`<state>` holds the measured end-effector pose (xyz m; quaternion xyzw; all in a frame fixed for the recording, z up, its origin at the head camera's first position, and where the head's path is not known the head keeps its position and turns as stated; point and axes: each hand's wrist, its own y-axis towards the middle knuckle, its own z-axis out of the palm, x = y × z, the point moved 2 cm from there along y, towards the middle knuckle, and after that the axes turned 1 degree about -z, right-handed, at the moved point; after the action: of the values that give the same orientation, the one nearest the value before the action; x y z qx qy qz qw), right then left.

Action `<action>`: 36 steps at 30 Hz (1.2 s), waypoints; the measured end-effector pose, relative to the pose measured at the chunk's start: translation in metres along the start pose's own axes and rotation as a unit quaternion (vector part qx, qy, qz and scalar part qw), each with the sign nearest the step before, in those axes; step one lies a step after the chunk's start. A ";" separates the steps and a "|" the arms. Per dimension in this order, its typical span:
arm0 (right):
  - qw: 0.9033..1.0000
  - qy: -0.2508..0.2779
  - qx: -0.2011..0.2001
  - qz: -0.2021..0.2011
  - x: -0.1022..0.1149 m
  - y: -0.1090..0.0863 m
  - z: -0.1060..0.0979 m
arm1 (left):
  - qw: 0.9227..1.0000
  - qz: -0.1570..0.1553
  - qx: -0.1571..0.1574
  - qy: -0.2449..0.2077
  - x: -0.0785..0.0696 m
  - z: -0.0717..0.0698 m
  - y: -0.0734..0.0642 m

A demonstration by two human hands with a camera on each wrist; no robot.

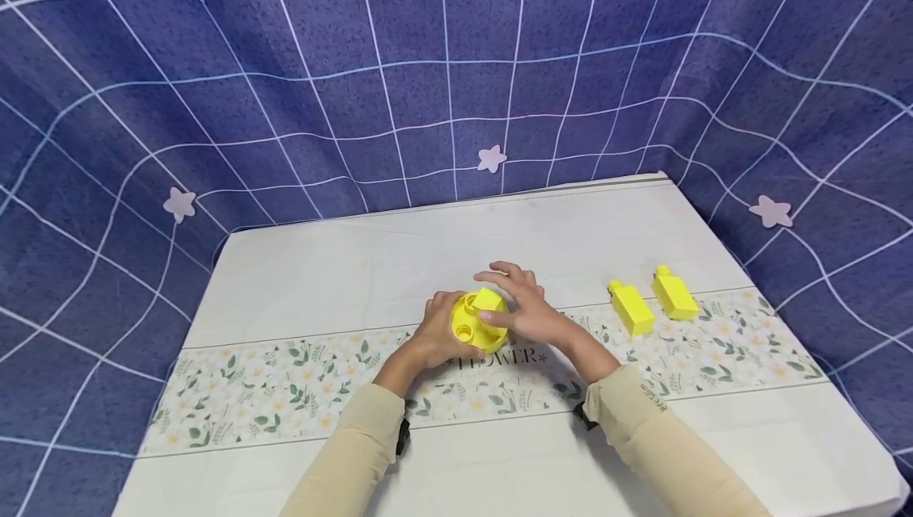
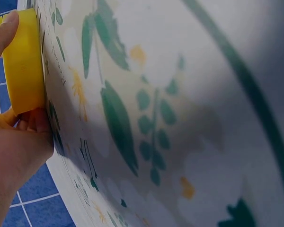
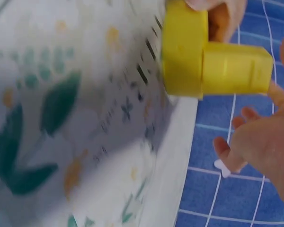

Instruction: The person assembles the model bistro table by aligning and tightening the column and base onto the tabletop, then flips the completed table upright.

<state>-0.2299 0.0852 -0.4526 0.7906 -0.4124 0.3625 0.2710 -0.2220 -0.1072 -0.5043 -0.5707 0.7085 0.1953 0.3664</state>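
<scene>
A round yellow base [image 1: 488,337] with holes in its top rests on the table in front of me. My left hand [image 1: 437,330] grips its left side, fingers behind and thumb along the near edge; in the left wrist view thumb and fingers hold the wall of the base [image 2: 24,61]. A yellow block [image 1: 490,299] stands upright on the base, its lower end hidden by the base in the right wrist view. My right hand [image 1: 533,312] is at the block's right side with fingers spread, its thumb overlapping the block and one fingertip close by the block's upper end.
Two yellow blocks with round knobs, a nearer one [image 1: 632,308] and a farther one [image 1: 674,296], lie to the right. A white cloth with a floral band covers the table [image 1: 342,279]. Behind hangs a blue curtain [image 1: 399,89] with white lines and stars.
</scene>
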 end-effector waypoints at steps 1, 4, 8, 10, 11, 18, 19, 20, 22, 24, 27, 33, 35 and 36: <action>1.000 0.007 0.006 -0.005 0.000 0.000 -0.002 | 1.000 -0.001 -0.001 0.000 0.000 0.000 0.000; 1.000 0.017 0.005 -0.007 -0.002 0.000 -0.007 | 1.000 -0.004 -0.002 -0.003 0.001 0.001 0.001; 0.999 0.022 -0.042 0.023 -0.008 0.000 -0.005 | 1.000 -0.006 -0.004 -0.002 0.002 0.002 0.002; 0.996 0.031 -0.070 0.043 -0.010 0.000 -0.003 | 1.000 -0.007 -0.003 -0.001 0.002 0.002 0.002; 0.995 0.036 -0.082 0.051 -0.011 -0.001 -0.002 | 1.000 -0.006 -0.004 0.000 0.002 0.002 0.002; 0.995 0.050 -0.073 0.050 -0.013 -0.006 -0.004 | 1.000 0.000 -0.008 0.003 0.000 0.002 0.003; 0.996 0.053 -0.062 0.041 -0.014 -0.007 -0.006 | 1.000 0.001 -0.008 0.002 0.000 0.001 0.003; 0.997 0.056 -0.050 0.032 -0.015 -0.008 -0.009 | 1.000 0.001 -0.008 0.003 0.000 0.001 0.003; 0.998 0.062 -0.024 0.021 -0.017 -0.009 -0.015 | 1.000 0.000 -0.007 0.004 0.000 0.002 0.003; 0.998 0.066 -0.002 0.019 -0.020 -0.010 -0.019 | 1.000 -0.002 -0.006 0.003 0.000 0.002 0.003; 0.997 0.074 0.007 0.030 -0.018 -0.012 -0.022 | 1.000 -0.005 -0.005 0.002 -0.001 0.002 0.003; 0.993 0.083 -0.057 0.059 -0.013 -0.015 -0.014 | 1.000 -0.001 -0.007 0.001 0.000 0.002 0.003; 0.993 0.072 -0.074 0.062 -0.022 -0.014 -0.007 | 1.000 -0.005 -0.008 0.003 0.000 0.001 0.002; 0.993 0.067 -0.076 0.064 -0.020 -0.015 -0.005 | 1.000 -0.006 -0.009 0.004 0.000 0.001 0.002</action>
<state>-0.2266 0.1057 -0.4680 0.7137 -0.4693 0.3986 0.3340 -0.2239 -0.1056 -0.5053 -0.5794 0.7046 0.1972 0.3592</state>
